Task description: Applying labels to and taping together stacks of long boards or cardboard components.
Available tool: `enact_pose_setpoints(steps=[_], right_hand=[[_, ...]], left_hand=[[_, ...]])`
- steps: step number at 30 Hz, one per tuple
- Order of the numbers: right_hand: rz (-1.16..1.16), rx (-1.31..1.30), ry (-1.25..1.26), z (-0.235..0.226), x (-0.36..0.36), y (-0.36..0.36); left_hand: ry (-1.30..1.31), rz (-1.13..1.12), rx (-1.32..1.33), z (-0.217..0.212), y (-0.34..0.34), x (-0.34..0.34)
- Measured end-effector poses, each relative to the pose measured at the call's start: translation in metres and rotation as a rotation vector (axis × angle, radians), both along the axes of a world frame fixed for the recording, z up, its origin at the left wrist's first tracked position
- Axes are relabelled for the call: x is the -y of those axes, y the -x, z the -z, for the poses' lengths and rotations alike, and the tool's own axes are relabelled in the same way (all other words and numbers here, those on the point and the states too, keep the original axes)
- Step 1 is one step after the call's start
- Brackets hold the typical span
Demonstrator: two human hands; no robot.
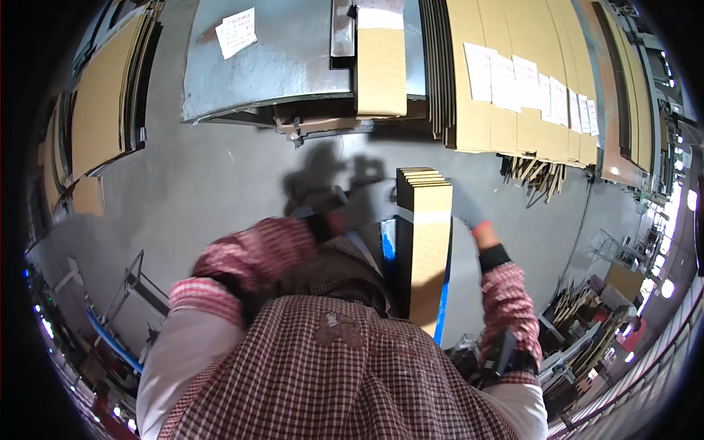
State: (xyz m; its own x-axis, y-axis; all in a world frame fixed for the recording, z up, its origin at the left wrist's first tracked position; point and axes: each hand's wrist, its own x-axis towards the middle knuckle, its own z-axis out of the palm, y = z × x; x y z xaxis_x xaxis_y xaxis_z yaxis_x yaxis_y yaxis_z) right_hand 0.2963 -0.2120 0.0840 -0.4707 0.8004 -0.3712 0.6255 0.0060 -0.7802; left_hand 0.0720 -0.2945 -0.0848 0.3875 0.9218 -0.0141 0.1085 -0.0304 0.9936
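Cardboard sheets, stacked flat and upright on edge, are gripped between the two hands just in front of the person. The right hand, in a grey glove, is pressed against the stack's right side; the left hand is blurred at its left side, and its grip cannot be told. Grey concrete floor is seen all round. A metal worktop carries a paper sheet, and more cardboard is leaned nearby.
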Motion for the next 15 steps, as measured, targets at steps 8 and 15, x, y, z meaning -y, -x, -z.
enact_pose_setpoints(steps=[8,15], right_hand=[[0.791,-0.010,0.135,0.038,0.024,-0.015],[0.357,0.773,-0.363,-0.050,0.098,0.080]], left_hand=[[-0.749,0.767,-0.738,-0.014,-0.033,-0.043],[0.036,0.345,0.045,-0.043,0.055,-0.022]])
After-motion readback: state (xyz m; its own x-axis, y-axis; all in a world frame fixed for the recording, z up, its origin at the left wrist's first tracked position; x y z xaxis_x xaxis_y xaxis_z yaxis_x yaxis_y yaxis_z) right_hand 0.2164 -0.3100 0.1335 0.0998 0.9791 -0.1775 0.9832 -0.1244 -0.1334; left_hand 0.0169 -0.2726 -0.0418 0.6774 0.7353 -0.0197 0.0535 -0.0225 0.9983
